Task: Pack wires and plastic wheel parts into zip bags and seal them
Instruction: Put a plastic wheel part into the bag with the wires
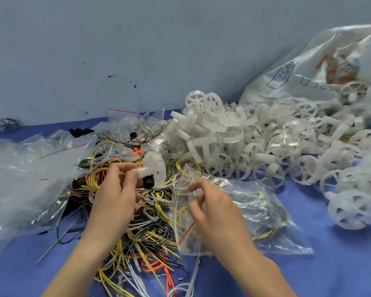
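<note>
- looks like a small assembly or packing workshop, not a home
- bench under a blue cloth (341, 264), scuffed bare wall (137, 50) behind
- bulk heap of white plastic wheels (255, 142) spilling from a big printed sack (308, 67)
- loose wire bundles (137, 232) and zip bags (26, 179) everywhere
</note>
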